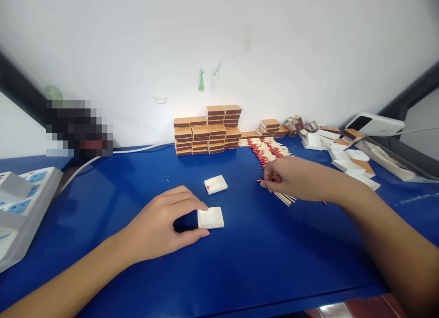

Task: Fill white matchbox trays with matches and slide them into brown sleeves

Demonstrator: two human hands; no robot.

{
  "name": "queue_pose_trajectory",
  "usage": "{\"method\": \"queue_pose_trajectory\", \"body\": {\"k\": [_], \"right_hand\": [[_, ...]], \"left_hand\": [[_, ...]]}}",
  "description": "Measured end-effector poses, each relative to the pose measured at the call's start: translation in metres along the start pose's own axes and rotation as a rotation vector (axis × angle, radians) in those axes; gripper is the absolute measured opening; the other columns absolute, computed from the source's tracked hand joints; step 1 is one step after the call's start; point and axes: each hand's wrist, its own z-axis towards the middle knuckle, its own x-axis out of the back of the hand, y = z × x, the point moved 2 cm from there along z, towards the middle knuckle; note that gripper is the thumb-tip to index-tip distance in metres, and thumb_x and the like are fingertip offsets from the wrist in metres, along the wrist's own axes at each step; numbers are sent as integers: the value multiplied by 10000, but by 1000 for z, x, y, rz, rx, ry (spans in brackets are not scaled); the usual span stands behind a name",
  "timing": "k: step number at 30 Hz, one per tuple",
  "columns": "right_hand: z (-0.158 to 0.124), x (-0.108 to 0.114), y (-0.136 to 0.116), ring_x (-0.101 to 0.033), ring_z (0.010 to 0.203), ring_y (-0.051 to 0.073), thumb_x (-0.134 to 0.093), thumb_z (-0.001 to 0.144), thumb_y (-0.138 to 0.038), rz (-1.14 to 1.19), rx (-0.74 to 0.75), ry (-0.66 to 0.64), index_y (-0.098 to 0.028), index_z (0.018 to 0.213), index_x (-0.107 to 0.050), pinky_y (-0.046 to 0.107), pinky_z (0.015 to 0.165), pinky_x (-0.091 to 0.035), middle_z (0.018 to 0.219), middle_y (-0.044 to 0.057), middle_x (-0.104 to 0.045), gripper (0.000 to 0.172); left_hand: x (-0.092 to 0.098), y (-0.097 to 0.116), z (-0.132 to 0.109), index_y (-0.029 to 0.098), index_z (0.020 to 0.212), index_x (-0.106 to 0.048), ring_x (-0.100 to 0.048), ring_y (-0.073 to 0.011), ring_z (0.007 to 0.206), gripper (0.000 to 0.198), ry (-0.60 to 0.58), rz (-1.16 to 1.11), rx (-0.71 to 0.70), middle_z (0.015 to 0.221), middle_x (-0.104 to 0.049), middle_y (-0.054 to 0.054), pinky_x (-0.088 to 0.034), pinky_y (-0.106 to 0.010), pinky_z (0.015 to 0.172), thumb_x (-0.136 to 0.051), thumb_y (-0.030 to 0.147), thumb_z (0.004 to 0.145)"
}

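My left hand (164, 224) has its thumb and fingers around the left end of a white matchbox tray (211, 218) lying on the blue table (137, 290). Just behind that tray sits another white tray (216, 184) with a small red spot inside. On the right, my right hand (283, 176) pinches down at loose matches (283, 197) beside a larger heap of red-tipped matches (270, 148). Its fingertips are closed over match ends; how many they hold is hidden.
Stacked matchboxes (207, 132) stand against the wall, with a smaller stack (270, 126) to their right. White trays and sleeves (348, 160) lie scattered at the right, near a white device (375, 123). A power strip (29, 203) is at the left.
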Motion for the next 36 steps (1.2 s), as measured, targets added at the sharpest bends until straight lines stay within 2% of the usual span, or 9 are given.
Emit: {"method": "queue_pose_trajectory", "body": {"k": [2, 7, 16, 21, 27, 31, 36], "right_hand": [[1, -3, 1, -625, 599, 197, -613, 930, -452, 25, 22, 24, -239, 751, -658, 320, 552, -389, 666, 26, -697, 282], [2, -10, 2, -551, 534, 166, -600, 933, -451, 43, 85, 45, -243, 790, -661, 312, 531, -341, 632, 2, -652, 260], [6, -8, -28, -561, 629, 155, -597, 944, -414, 144, 217, 175, -235, 821, -624, 293, 585, -344, 736, 0, -650, 219], [7, -9, -33, -529, 607, 148, -605, 943, -376, 167, 241, 153, -227, 794, -609, 288, 575, -334, 699, -6, -619, 211], [-9, -14, -74, -532, 638, 125, -635, 941, -275, 330, 475, 275, -221, 868, -645, 258, 607, -367, 774, -10, -624, 92], [-13, -29, -100, -549, 645, 119, -657, 932, -198, 281, 538, 267, -212, 890, -639, 258, 621, -363, 842, 0, -658, 47], [-10, -36, -103, -581, 679, 136, -650, 1026, -354, 252, 568, 181, -200, 929, -668, 283, 687, -390, 822, 0, -667, 183]], "left_hand": [[0, 0, 0, 229, 1198, -717, -713, -218, 1004, 280, -7, 6, 7, 1086, -786, -68, -611, -371, 878, -782, 299, 935], [0, -1, -1, 234, 1214, -722, -714, -222, 1007, 281, -15, 4, 16, 1096, -782, -74, -606, -384, 898, -765, 315, 949], [-1, 0, -3, 244, 1290, -656, -717, -216, 1028, 374, -3, 64, 73, 1143, -763, -55, -594, -355, 897, -764, 351, 948], [-1, 0, -3, 260, 1322, -634, -716, -215, 1042, 418, -16, 94, 106, 1173, -755, -36, -589, -360, 909, -768, 363, 940], [-5, 0, -1, 278, 1439, -538, -710, -218, 1053, 591, 4, 89, 141, 1167, -764, -10, -575, -373, 938, -797, 372, 916], [-8, 1, 1, 280, 1496, -475, -716, -221, 1054, 693, 30, 75, 132, 1145, -778, -1, -570, -375, 941, -817, 361, 899], [-9, 1, 3, 277, 1469, -488, -722, -219, 1057, 649, 39, 81, 93, 1147, -781, -2, -564, -371, 940, -810, 338, 908]]}}
